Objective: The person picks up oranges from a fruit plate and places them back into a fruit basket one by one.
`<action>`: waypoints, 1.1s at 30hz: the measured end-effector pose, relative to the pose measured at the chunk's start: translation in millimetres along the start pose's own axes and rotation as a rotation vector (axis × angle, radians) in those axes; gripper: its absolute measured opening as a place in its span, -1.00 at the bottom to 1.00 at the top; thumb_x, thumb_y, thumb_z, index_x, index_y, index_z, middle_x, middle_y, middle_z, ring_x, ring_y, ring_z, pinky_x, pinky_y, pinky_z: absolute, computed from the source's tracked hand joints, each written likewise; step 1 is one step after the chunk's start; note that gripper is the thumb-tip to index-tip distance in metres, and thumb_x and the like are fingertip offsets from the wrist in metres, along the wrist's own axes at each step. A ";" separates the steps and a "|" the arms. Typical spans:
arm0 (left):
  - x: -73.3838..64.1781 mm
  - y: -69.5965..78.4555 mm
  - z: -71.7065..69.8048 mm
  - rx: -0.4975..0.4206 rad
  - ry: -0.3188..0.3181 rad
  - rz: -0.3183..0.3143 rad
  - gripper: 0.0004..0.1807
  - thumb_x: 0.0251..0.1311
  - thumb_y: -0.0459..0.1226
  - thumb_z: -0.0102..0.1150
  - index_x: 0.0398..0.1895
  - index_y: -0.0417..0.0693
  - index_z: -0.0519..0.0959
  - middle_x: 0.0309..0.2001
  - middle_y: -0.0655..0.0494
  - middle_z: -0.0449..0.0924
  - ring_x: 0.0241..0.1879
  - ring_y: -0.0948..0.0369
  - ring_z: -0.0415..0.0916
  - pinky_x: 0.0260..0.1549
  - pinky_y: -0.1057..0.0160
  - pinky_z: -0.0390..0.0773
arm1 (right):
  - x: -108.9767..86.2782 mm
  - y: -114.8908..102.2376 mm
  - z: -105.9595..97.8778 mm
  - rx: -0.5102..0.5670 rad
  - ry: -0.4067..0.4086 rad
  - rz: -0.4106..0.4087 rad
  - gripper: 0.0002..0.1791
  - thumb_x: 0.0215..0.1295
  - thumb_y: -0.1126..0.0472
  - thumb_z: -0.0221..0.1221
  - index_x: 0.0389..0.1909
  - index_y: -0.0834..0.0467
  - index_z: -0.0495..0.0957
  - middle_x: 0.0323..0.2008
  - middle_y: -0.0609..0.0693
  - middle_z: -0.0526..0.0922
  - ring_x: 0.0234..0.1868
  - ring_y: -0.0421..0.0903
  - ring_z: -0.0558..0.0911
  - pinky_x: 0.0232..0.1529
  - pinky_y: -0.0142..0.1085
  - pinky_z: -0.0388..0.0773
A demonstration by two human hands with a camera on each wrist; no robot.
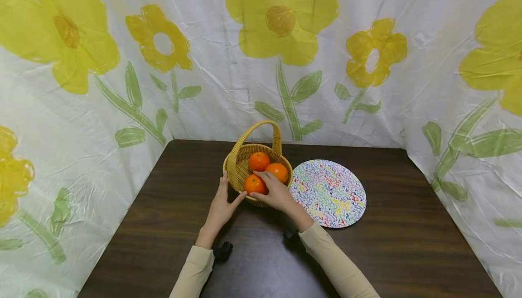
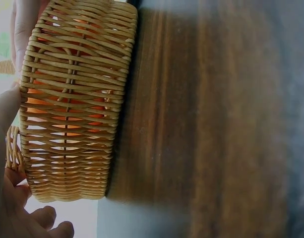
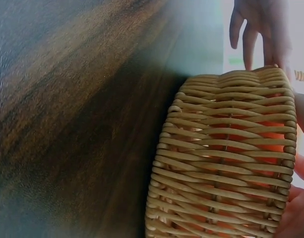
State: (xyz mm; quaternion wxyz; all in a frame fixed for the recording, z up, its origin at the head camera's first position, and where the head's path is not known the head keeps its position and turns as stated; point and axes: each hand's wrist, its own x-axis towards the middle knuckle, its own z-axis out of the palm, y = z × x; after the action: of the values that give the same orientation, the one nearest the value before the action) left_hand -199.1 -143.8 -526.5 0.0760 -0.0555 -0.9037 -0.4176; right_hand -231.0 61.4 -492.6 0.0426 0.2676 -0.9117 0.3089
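Observation:
A yellow wicker basket (image 1: 287,162) with a tall arched handle stands on the table and holds three oranges. My left hand (image 1: 220,206) rests against the basket's left side, its fingers extended along the outside and its thumb at the front rim. Reaching in from the right, my right hand (image 1: 278,194) pinches the front orange (image 1: 253,184) between thumb and fingers. Behind it lie another orange (image 1: 258,161) and a third orange (image 1: 279,170), partly covered by the right hand. In the left wrist view, the woven wall (image 2: 75,106) lets orange show through its gaps.
A round mat (image 1: 332,194) with a multicoloured squiggle pattern lies just right of the basket. The dark wooden table (image 1: 183,175) extends on both sides. White curtains (image 1: 216,85) with yellow flowers hang behind and beside the table.

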 end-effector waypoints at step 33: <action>-16.1 -1.9 -1.5 -0.020 -0.036 -0.005 -0.04 0.14 0.26 -0.03 0.48 0.07 -0.13 0.48 0.21 -0.38 0.43 0.02 -0.14 0.23 -0.19 0.13 | -6.9 4.7 2.4 -0.055 0.033 -0.065 -0.38 0.25 -0.09 0.14 0.30 0.04 0.32 0.20 0.08 0.39 0.18 0.02 0.42 0.14 -0.05 0.40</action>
State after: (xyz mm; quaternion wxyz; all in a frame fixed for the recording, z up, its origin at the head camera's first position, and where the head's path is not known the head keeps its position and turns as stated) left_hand -183.5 -146.8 -529.9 0.0582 -0.0613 -0.9008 -0.4259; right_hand -227.3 66.3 -498.8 0.0749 0.2905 -0.9098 0.2866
